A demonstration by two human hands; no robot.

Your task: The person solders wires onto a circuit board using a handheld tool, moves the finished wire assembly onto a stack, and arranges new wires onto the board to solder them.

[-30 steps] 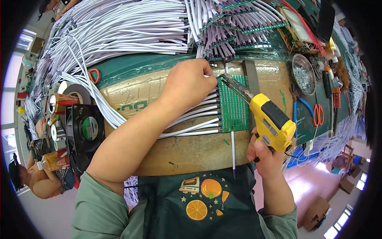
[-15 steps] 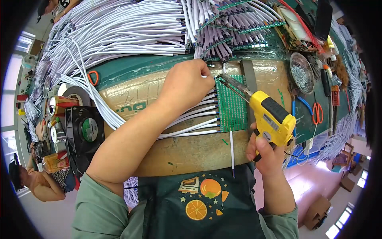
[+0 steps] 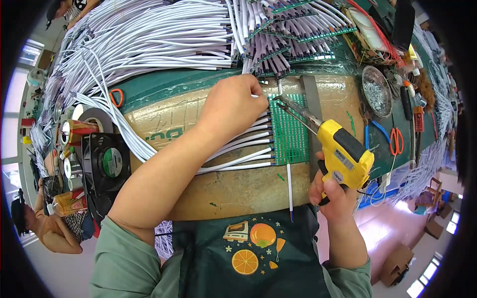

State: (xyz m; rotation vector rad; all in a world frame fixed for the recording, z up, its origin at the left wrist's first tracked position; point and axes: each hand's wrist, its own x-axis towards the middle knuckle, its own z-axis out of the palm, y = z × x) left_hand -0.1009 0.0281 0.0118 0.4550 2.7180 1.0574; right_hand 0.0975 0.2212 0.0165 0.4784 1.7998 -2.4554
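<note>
My right hand (image 3: 338,198) is wrapped round the handle of a yellow and black soldering gun (image 3: 344,153). Its tip hovers over or touches the upper left corner of a green circuit board (image 3: 290,136); I cannot tell which. At that same corner my left hand (image 3: 234,102) pinches a white cable, largely hidden by the fingers. Below the hand, several white cables (image 3: 247,159) run to the board's left edge, their dark ends on it. One white cable (image 3: 290,186) points down from the lower edge, another (image 3: 279,87) up from the top.
A dark metal bar (image 3: 312,109) lies along the board's right side. Piled cables (image 3: 164,39) and wired boards fill the back. To the left stands a black fan (image 3: 104,161); a metal bowl (image 3: 376,92), blue-handled pliers (image 3: 380,130) and orange-handled scissors (image 3: 396,141) lie right. Another person (image 3: 57,226) sits far left.
The soldering gun has shifted slightly right and down with my right hand, its tip drawing a little away from the left fingers. My left hand stays in place.
</note>
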